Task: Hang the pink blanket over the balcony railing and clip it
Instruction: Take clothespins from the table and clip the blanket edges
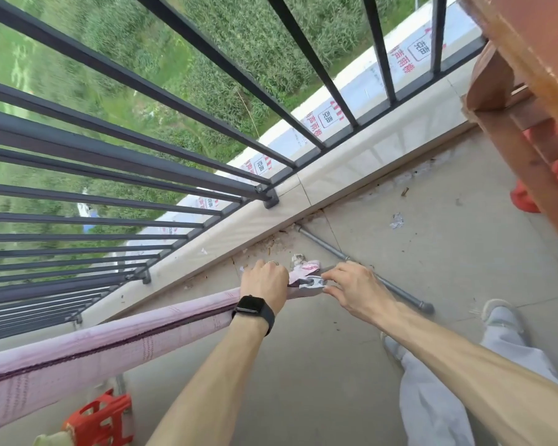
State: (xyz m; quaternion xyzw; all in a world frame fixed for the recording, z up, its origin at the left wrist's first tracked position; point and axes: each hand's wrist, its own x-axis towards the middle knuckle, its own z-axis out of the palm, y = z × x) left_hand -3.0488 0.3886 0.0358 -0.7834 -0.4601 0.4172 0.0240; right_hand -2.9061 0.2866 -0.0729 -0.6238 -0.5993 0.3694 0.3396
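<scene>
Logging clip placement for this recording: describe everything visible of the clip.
The clip is small, pale grey, plastic or metal by its look. It sits at the near end of the pink blanket on its rail. The right hand pinches its handles; the left hand grips the blanket beside it. Whether its jaws have closed is unclear.

I see bare forearms, no sleeves. My left wrist wears a black smartwatch (253,312) with a dark square face and band. Below: pale grey trousers (438,397) and light shoes (500,312).
</scene>
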